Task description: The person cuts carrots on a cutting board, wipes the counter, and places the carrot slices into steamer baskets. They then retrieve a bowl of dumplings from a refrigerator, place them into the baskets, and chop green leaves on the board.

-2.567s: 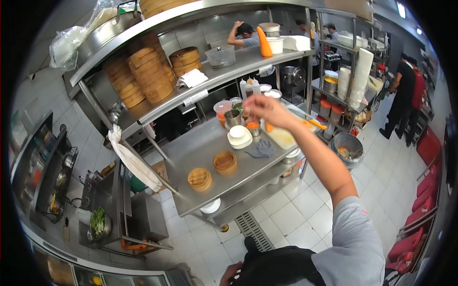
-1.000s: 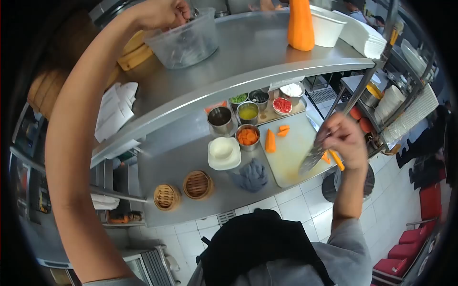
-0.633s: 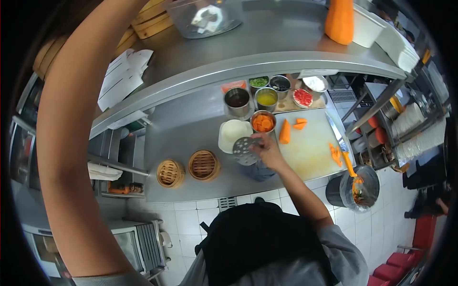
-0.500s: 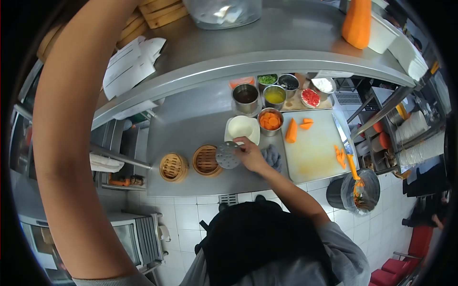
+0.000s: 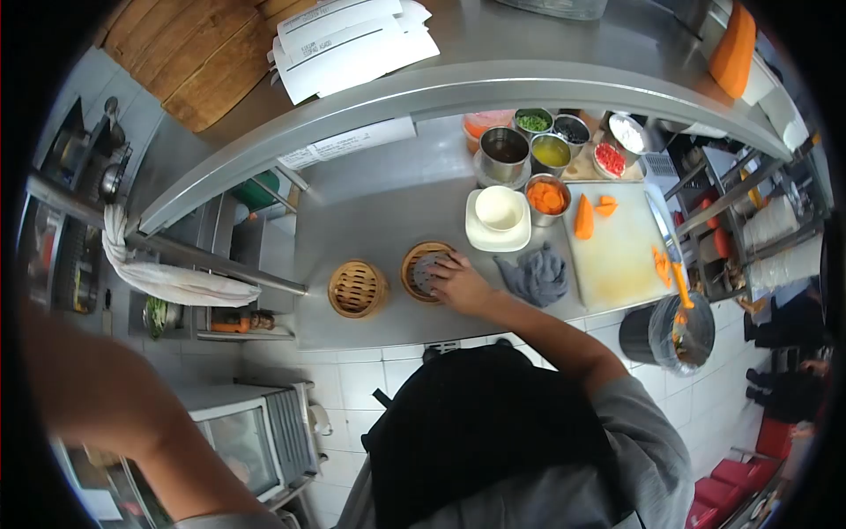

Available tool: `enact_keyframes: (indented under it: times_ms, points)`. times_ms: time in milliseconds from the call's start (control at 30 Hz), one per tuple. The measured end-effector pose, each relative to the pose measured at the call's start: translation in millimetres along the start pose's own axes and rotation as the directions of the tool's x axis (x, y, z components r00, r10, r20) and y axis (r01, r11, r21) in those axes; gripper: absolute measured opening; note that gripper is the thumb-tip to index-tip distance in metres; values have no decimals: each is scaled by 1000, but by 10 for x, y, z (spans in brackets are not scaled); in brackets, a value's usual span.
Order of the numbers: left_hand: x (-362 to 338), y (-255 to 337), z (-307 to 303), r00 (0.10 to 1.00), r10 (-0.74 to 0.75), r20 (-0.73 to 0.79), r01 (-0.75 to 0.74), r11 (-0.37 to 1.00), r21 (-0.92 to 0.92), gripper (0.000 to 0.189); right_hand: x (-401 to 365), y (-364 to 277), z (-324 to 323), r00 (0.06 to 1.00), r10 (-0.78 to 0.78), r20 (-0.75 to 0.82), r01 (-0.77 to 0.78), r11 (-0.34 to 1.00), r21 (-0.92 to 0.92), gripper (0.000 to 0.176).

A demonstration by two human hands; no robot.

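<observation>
My right hand (image 5: 461, 284) is over the right side of a round bamboo steamer basket (image 5: 408, 284). Its fingers are on the edge of a grey perforated steamer liner (image 5: 425, 271), which lies in the basket; the grip is partly hidden. To the left stands a second bamboo steamer basket (image 5: 357, 288) with a slatted base. A cream bowl (image 5: 499, 209) sits on a square white plate (image 5: 498, 240) beyond the hand, and a grey-blue cloth (image 5: 538, 275) lies to its right. My left forearm is blurred at the left edge; the hand itself is out of view.
A cutting board (image 5: 608, 273) holds carrot pieces (image 5: 583, 217) and a knife (image 5: 667, 238). Behind it stand metal containers, one with sliced carrot (image 5: 547, 197). An overhead shelf (image 5: 493, 79) carries paper slips (image 5: 352, 53). A lined bin (image 5: 648, 339) stands at the counter's right front.
My right hand has moved left and brought the perforated liner into the right-hand steamer basket. My left arm has come down from the upper shelf to the left edge. The view has shifted.
</observation>
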State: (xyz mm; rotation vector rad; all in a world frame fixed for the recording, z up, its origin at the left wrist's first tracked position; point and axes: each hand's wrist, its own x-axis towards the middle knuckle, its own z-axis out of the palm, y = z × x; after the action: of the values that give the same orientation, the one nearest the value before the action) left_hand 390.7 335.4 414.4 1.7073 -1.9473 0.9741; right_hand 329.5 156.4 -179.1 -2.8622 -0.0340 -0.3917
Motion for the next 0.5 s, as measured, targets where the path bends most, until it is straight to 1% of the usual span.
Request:
enact_keyframes:
  times_ms: [33,67,100,133,167,200,233,267,300,333,367,400,433,467,500]
  points:
    - [-435,11,-146,995,-85,-44,84,996,-16,27,-9,-8,54,1000,22,-13,-22,1000,6,26]
    - [-863,9,-221,978,-191,-81,187,981,-47,25,-5,-3,119,997,44,-65,-42,999,29,25]
    - [-1331,-40,-219,938,-330,-108,320,942,-102,24,3,11,173,991,63,-116,-57,997,48,24]
    - [-1786,-108,-76,848,-521,-96,498,846,-192,22,0,-2,153,988,79,-131,-74,996,46,24]
    - [-2214,-153,127,728,-681,-80,630,710,-314,21,-6,-31,88,982,120,-146,-107,990,95,23]
    - [-2483,-286,195,729,-660,182,684,697,-217,18,-4,-55,55,975,160,-157,-138,980,144,22]
    - [-2852,-323,638,595,-786,165,782,519,-345,18,-8,-72,66,971,179,-161,-157,977,142,22]
    - [-3040,-370,936,382,-831,405,906,251,-340,19,-37,-75,68,961,186,-205,-150,972,178,22]
    - [-3291,-421,1283,239,-804,544,935,41,-351,14,-61,-75,63,951,189,-243,-139,968,210,22]
    - [-3637,-498,1660,242,-772,587,936,27,-351,13,-72,-90,52,953,198,-230,-153,968,201,22]
    - [-3988,-521,2052,200,-752,629,907,-101,-409,14,-61,-97,25,952,227,-207,-191,965,178,23]
    - [-4242,-533,2364,191,-737,649,897,-136,-420,15,-18,-97,-4,951,245,-187,-218,964,154,24]
    - [-4475,-557,2633,173,-747,642,909,-130,-396,16,36,-104,-36,956,233,-178,-208,967,147,24]
    - [-4679,-579,2923,233,-733,639,896,-93,-434,15,92,-115,-70,948,255,-191,-230,962,146,25]
    - [-4756,-585,3102,226,-739,634,894,-101,-437,15,151,-135,-99,938,280,-205,-253,956,146,26]
